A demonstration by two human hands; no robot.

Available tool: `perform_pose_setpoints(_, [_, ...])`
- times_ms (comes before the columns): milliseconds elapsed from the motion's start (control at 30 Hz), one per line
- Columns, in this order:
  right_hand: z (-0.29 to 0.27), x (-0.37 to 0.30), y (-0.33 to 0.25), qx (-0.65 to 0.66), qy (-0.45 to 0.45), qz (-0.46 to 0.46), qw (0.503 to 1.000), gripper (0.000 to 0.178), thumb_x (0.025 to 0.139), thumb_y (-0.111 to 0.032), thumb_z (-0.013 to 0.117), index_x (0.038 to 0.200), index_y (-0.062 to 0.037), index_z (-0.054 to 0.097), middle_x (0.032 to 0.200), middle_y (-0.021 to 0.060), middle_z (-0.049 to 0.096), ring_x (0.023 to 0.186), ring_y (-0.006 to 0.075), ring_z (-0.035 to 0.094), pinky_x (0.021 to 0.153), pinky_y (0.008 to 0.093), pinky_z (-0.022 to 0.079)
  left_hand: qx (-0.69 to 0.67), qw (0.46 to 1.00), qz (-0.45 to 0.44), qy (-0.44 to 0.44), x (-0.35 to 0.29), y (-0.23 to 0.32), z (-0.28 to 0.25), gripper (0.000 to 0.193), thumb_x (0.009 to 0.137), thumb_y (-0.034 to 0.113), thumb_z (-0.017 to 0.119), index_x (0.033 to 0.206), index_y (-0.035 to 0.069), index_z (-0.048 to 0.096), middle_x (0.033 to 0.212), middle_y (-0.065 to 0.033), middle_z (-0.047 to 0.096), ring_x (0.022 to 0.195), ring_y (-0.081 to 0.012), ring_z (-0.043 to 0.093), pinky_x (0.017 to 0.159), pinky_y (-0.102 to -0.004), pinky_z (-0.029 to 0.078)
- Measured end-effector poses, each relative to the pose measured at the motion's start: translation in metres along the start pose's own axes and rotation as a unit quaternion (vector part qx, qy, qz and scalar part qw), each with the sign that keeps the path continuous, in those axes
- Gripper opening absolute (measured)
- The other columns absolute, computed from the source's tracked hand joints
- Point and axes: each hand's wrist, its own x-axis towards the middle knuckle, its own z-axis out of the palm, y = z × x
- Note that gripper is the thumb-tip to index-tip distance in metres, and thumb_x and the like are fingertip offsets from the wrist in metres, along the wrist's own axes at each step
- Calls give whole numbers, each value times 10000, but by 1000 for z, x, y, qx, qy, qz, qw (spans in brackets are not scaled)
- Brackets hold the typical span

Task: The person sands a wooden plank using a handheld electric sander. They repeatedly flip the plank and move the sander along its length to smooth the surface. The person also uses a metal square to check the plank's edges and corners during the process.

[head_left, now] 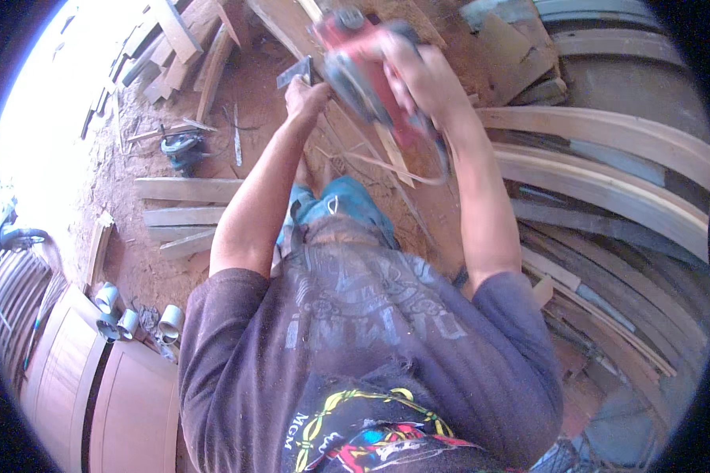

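My right hand (422, 75) is wrapped round the handle of a red and black electric hand planer (363, 67), blurred by motion. The planer is lifted and tilted, with a cord looping below it. A long narrow strip of wood (394, 154) runs beneath it; whether the two touch I cannot tell. Just left of the planer, my left hand (306, 96) is closed on a small dark flat piece with straight edges (294, 72), its kind unclear.
Offcuts (177, 39) are heaped at the far left. A blue power tool (183, 148) lies on the dusty ground near short boards (188, 189). Long planks (607, 177) are stacked at right. White cups (126, 319) stand near wooden panels (63, 370) at lower left.
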Motion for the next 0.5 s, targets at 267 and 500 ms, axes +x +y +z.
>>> perform_pose_setpoints(267, [-46,-292,69,9,89,227,970,414,1048,-382,583,784,-64,612,658,-39,542,551,46,475,496,249,349,-86,994,-33,-66,-1,-1,1,547,842,464,886,1070,6,692,968,-117,757,761,-208,728,648,-348,592])
perform_pose_setpoints(500, [-36,-239,58,48,88,213,972,416,1070,-380,592,802,-61,602,691,-43,535,573,40,486,497,232,359,-84,995,-39,-36,-5,1,6,388,867,404,892,1011,71,756,803,-17,720,596,-142,614,543,-324,495])
